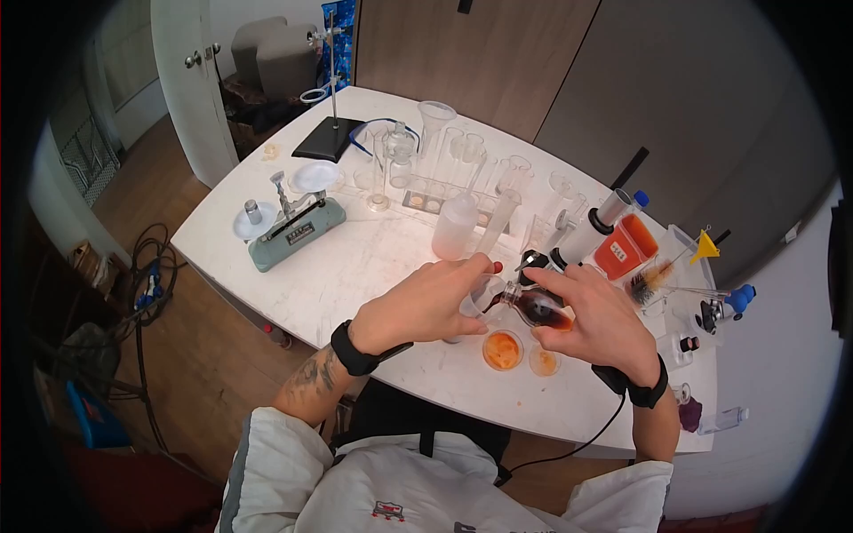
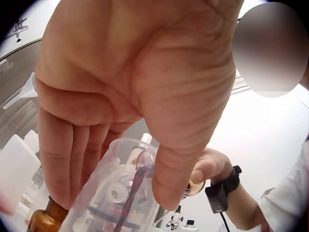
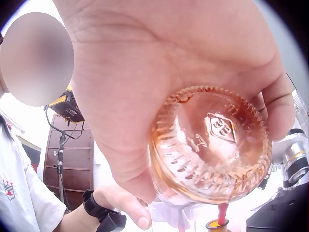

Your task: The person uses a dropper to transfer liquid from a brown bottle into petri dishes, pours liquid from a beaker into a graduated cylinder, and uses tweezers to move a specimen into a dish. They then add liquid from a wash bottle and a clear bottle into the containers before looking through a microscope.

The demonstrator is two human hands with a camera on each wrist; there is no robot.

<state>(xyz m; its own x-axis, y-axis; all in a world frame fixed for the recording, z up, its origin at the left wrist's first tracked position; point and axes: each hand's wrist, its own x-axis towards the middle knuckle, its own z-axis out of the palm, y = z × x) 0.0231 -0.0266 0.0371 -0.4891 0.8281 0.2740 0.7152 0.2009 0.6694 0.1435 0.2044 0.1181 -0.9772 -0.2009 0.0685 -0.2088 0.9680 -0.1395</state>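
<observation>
White table (image 1: 364, 247), middle | left hand (image 1: 422, 300) holds clear plastic cup (image 2: 112, 193) | right hand (image 1: 606, 322) grips round clear glass bottle (image 3: 212, 145) | tip dark red liquid (image 1: 542, 311) slowly, cup close under

I could pass left over the bare stretch of desk (image 1: 360, 258) toward the green balance (image 1: 298, 235); ahead, the squeeze bottle (image 1: 454, 229), cylinder (image 1: 499, 222) and microscope (image 1: 582, 240) block me, two dishes (image 1: 486, 359) nearer.

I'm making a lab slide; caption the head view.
Bottle in right hand, clear cup in left hand: dark liquid being poured.
</observation>
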